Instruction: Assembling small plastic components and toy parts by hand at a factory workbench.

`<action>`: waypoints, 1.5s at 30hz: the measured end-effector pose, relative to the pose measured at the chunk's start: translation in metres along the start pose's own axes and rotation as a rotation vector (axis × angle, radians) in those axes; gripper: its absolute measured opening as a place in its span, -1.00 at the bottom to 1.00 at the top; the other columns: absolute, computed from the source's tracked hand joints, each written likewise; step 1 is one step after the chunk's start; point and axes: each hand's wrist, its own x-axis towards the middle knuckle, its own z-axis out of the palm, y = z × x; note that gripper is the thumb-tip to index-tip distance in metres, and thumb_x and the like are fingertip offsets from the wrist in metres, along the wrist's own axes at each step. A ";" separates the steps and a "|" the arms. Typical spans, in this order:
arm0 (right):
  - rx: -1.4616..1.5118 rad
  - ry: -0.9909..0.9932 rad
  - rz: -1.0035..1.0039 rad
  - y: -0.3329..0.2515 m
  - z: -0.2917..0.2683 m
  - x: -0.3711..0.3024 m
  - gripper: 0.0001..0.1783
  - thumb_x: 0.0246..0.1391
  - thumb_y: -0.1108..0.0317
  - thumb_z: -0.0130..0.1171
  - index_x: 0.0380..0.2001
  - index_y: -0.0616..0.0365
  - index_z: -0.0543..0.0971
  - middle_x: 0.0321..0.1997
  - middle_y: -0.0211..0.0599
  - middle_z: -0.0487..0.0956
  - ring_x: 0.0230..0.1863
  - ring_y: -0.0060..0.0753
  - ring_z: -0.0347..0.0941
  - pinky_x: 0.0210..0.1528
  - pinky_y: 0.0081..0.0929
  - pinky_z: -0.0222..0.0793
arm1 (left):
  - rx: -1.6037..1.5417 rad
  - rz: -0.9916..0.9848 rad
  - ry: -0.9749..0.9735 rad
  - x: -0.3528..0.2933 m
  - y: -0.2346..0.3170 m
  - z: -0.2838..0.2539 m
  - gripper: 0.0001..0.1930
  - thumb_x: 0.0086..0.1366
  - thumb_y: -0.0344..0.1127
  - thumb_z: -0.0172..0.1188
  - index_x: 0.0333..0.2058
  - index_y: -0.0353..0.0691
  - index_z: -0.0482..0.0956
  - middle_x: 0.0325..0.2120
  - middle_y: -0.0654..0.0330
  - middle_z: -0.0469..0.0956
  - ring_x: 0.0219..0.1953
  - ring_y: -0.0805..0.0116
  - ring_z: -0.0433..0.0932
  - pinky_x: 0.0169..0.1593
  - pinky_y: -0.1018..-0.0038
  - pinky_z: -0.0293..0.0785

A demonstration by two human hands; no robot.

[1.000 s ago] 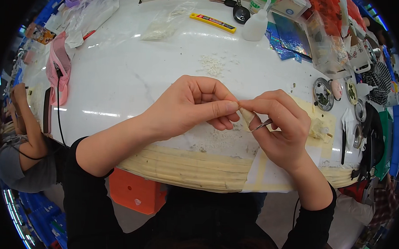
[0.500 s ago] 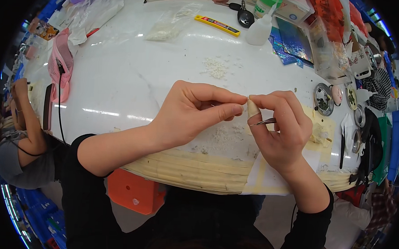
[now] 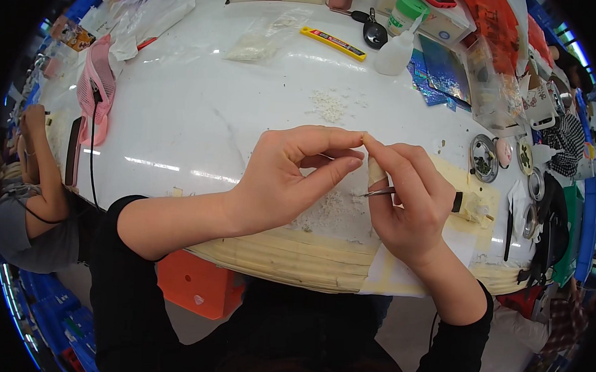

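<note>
Above the near part of the white table, my two hands meet at the index fingertips. My left hand (image 3: 282, 175) has its index finger stretched out and its thumb apart below it; the other fingers are curled, and nothing shows between them. My right hand (image 3: 414, 201) keeps metal tweezers (image 3: 384, 191) tucked between thumb and palm, the tips pointing left. A cream finger cot (image 3: 376, 173) covers the end of the right thumb. Whether something tiny lies where the index fingertips touch, I cannot make out. White crumbs (image 3: 333, 211) are scattered on the table below my hands.
Another pile of white granules (image 3: 329, 106) lies farther back. Behind are a clear bag (image 3: 254, 46), a yellow cutter (image 3: 333, 43) and a white squeeze bottle (image 3: 395, 54). Round metal tins (image 3: 483, 158) stand right. A pink mesh pouch (image 3: 96, 87) with a cable lies left, near another person's arm (image 3: 43, 155).
The left index finger and thumb are farther apart. My right index finger reaches more up and left to the left fingertip. The scene has shifted slightly with the camera.
</note>
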 end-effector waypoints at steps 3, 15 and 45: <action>0.087 -0.079 0.042 -0.006 -0.004 -0.001 -0.40 -0.37 0.65 0.18 -0.08 0.15 0.64 -0.39 -0.32 0.57 -0.60 -0.41 0.46 -0.56 -0.52 0.37 | 0.082 0.040 0.005 0.006 0.001 -0.007 -0.75 0.32 -0.55 0.18 -0.03 -0.38 0.59 -0.13 0.08 0.63 -0.10 0.40 0.61 0.00 0.51 0.58; 0.268 -0.133 0.094 0.004 -0.014 0.004 -0.39 -0.29 0.72 0.13 -0.05 0.12 0.65 -0.37 -0.29 0.56 -0.52 -0.47 0.54 -0.50 -0.58 0.48 | 0.003 -0.100 -0.066 0.010 0.004 -0.010 -0.86 0.35 -0.47 0.18 -0.18 -0.40 0.61 -0.27 0.13 0.66 -0.20 0.47 0.64 -0.10 0.57 0.59; -0.064 -0.181 0.035 0.012 -0.012 -0.002 -0.66 -0.14 0.16 0.40 -0.41 0.04 0.47 -0.54 -0.43 0.43 -0.61 -0.34 0.42 -0.61 -0.45 0.27 | 0.505 0.405 -0.025 0.012 0.003 -0.010 -0.78 0.14 -0.64 0.28 -0.21 -0.33 0.67 -0.27 0.09 0.68 -0.27 0.38 0.68 -0.19 0.53 0.63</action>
